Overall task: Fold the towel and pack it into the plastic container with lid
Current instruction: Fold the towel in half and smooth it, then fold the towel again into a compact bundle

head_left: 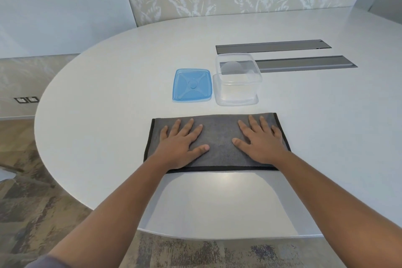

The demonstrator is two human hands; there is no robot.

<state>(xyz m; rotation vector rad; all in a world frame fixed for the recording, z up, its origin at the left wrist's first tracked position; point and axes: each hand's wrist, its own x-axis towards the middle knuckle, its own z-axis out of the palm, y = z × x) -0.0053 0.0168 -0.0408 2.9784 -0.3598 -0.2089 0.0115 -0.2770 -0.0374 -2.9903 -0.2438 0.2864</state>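
Observation:
A grey towel point(219, 137) with dark edging lies flat on the white table as a wide rectangle, folded over once by the look of its edges. My left hand point(181, 142) rests palm down on its left half, fingers spread. On the right half my right hand point(261, 140) lies the same way. Neither hand grips anything. Behind the towel stands a clear plastic container point(238, 80), empty and uncovered. Its blue lid point(192, 85) lies flat on the table just left of it.
The white oval table point(108, 104) curves away on the left, with its front edge close to me. Two long grey cable hatches point(274, 46) point(304, 63) are set into the top behind the container. Patterned carpet lies below.

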